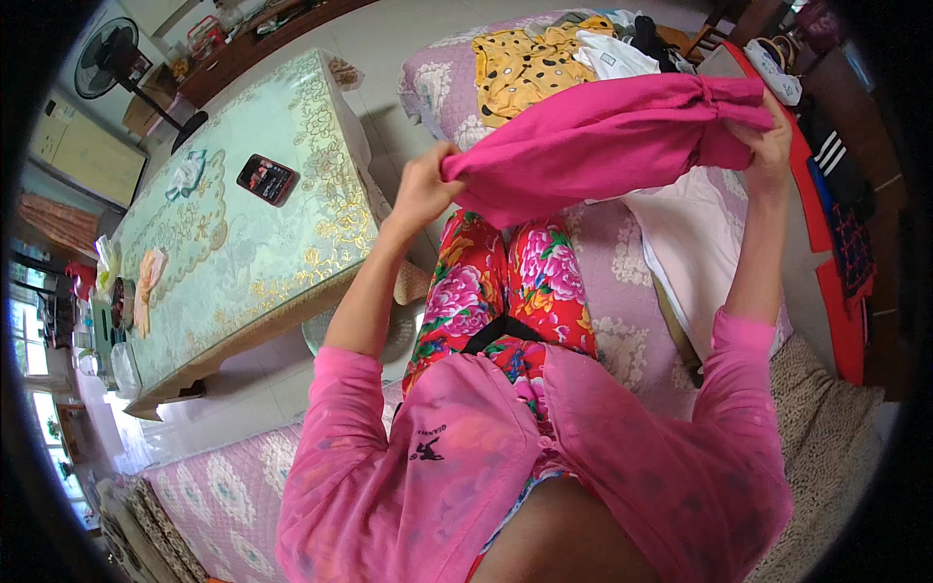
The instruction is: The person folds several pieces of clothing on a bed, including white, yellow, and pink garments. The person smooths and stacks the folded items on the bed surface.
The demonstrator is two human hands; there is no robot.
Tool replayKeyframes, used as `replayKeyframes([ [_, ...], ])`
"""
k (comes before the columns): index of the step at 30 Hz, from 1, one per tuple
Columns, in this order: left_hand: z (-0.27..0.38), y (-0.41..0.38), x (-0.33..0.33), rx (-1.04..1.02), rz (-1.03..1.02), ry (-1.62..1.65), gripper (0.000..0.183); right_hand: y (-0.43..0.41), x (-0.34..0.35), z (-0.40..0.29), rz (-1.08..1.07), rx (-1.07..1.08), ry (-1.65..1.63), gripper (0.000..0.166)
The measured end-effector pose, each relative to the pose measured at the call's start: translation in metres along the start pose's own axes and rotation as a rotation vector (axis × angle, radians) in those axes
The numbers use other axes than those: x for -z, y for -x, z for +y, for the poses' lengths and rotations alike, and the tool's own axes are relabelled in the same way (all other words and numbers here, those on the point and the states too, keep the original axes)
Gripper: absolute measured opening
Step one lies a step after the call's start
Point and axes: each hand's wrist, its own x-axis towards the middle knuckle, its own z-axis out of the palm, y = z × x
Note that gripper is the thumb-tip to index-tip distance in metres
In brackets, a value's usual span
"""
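Observation:
A magenta cloth garment (583, 149) with a gathered end is stretched in the air above my knees. My left hand (426, 186) grips its left end in closed fingers. At the right, my right hand (769, 138) holds the gathered, cuff-like end, with some fingers behind the cloth. Beyond the garment, a yellow polka-dot cloth (521, 73) and a white garment (609, 55) lie on the quilted seat cover. A pale pink garment (692, 240) is spread on the cover beneath my right forearm. My legs wear red floral trousers (466, 291).
A table (219, 270) with a patterned cover stands at the left, bearing a smartphone (267, 178) and small cloths. Behind it is a black fan (107, 58). Red and dark clothes (838, 321) lie at the far right, near a beige textured cover (820, 437).

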Motion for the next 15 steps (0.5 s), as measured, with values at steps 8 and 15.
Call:
replayKeyframes([
  [8, 0.005, 0.012, 0.041, -0.385, 0.104, -0.336, 0.028, 0.08, 0.005, 0.074, 0.033, -0.048, -0.176, 0.046],
  [15, 0.032, -0.013, 0.086, 0.118, -0.077, 0.034, 0.024, 0.122, -0.031, 0.07, 0.283, -0.422, -0.416, 0.037],
])
